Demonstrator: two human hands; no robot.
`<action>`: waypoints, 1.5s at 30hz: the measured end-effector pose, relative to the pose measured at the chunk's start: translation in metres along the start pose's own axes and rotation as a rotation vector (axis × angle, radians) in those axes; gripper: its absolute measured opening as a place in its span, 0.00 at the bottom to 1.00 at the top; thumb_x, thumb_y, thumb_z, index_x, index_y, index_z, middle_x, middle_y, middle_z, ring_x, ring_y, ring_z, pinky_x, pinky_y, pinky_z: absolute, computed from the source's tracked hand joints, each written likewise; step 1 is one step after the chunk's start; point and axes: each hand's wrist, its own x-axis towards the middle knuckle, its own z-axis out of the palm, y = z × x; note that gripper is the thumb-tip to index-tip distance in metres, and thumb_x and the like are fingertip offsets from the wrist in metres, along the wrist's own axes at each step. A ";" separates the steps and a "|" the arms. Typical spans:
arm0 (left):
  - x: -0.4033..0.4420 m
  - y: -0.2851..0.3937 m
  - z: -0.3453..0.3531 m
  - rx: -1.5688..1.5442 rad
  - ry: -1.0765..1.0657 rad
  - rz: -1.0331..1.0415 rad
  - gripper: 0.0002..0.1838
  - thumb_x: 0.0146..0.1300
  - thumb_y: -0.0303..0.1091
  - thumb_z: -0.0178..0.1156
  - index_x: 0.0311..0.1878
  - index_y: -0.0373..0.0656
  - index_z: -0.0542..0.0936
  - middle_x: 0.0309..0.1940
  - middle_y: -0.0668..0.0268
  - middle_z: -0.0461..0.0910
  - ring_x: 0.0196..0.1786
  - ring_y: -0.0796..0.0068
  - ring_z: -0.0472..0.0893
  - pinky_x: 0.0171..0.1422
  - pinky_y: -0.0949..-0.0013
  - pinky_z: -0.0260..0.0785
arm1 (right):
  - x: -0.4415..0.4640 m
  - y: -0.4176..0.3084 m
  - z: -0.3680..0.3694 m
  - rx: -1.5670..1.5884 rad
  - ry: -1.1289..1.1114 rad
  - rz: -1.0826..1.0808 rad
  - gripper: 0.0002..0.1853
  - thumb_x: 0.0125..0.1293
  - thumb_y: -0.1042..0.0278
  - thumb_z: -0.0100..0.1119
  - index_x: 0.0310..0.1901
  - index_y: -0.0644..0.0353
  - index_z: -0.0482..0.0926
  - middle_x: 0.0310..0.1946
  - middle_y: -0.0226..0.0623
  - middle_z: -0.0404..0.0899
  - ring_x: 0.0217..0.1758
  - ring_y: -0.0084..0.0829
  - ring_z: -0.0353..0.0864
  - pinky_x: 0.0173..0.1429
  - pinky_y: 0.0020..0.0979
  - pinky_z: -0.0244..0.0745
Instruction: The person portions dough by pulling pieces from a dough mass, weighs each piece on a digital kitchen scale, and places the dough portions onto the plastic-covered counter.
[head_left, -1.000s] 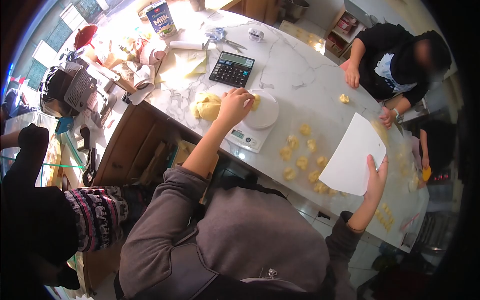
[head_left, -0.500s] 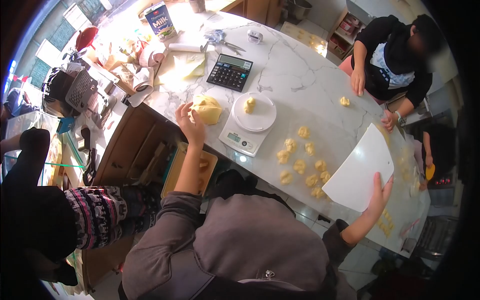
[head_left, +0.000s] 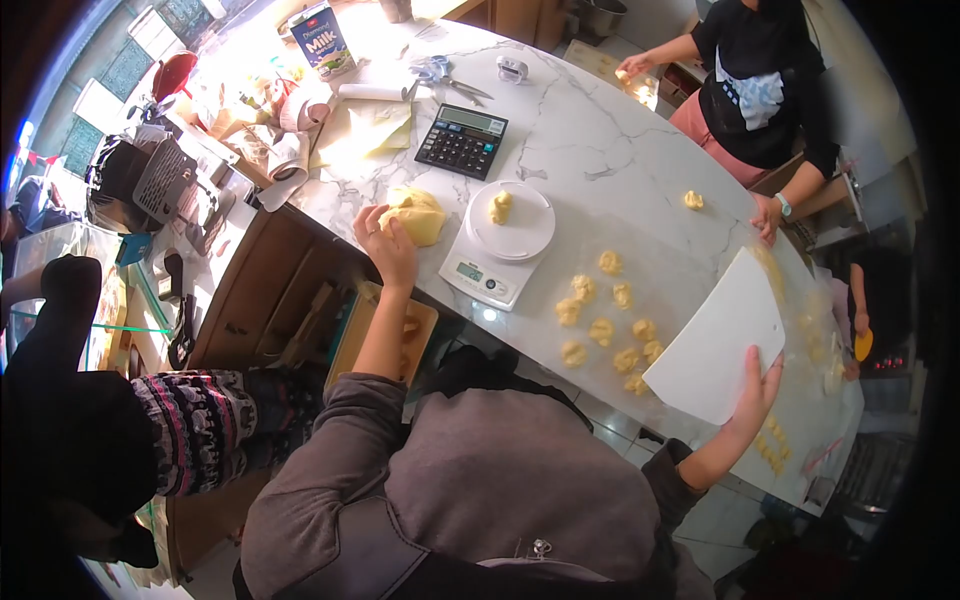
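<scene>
At the large dough lump (head_left: 418, 216), my left hand (head_left: 386, 248) rests its curved fingers against the near-left side. A white kitchen scale (head_left: 490, 280) stands just right of the lump, with a small dough piece (head_left: 500, 207) on its round plate. My right hand (head_left: 755, 392) grips a wide white scraper sheet (head_left: 715, 340) by its lower right edge, over the table's right part. Several small dough pieces (head_left: 601, 331) lie between the scale and the sheet. The scale's display digits are too small to read.
Behind the scale lie a black calculator (head_left: 461, 140), scissors (head_left: 462, 88) and a milk carton (head_left: 322, 41). A co-worker (head_left: 750, 90) stands at the far side of the marble table (head_left: 590, 140), near a lone dough piece (head_left: 693, 200). Another person stands at the left.
My left hand has gone from the scale's plate back to the large lump, leaving the small piece on the plate. The co-worker has straightened and reached one hand towards a tray behind the table.
</scene>
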 end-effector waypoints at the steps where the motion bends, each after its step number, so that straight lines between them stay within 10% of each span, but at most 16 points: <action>1: 0.000 0.000 0.001 0.012 0.000 0.010 0.11 0.57 0.25 0.51 0.44 0.35 0.72 0.47 0.54 0.66 0.53 0.56 0.65 0.60 0.60 0.56 | 0.000 0.000 0.000 0.003 -0.004 -0.002 0.27 0.63 0.69 0.56 0.62 0.63 0.61 0.54 0.37 0.69 0.54 0.26 0.68 0.58 0.26 0.62; 31: 0.009 0.021 -0.005 0.076 0.006 0.080 0.12 0.56 0.21 0.51 0.44 0.37 0.74 0.47 0.55 0.69 0.53 0.57 0.67 0.59 0.59 0.57 | 0.003 0.002 0.007 0.018 -0.009 0.011 0.28 0.63 0.70 0.56 0.63 0.63 0.60 0.55 0.38 0.68 0.56 0.28 0.68 0.59 0.27 0.63; 40: 0.050 0.086 0.047 -0.069 -1.022 0.587 0.24 0.51 0.23 0.60 0.54 0.45 0.75 0.47 0.64 0.75 0.51 0.62 0.71 0.57 0.66 0.65 | -0.009 0.005 -0.026 0.001 0.115 -0.003 0.27 0.63 0.69 0.56 0.62 0.63 0.60 0.54 0.38 0.68 0.55 0.27 0.68 0.58 0.27 0.63; 45: 0.051 0.097 0.057 0.061 -1.077 0.486 0.18 0.51 0.25 0.59 0.48 0.41 0.78 0.39 0.60 0.75 0.46 0.60 0.72 0.53 0.64 0.67 | -0.022 0.006 -0.051 -0.016 0.190 0.034 0.27 0.63 0.68 0.56 0.62 0.63 0.60 0.53 0.37 0.70 0.54 0.27 0.69 0.58 0.27 0.63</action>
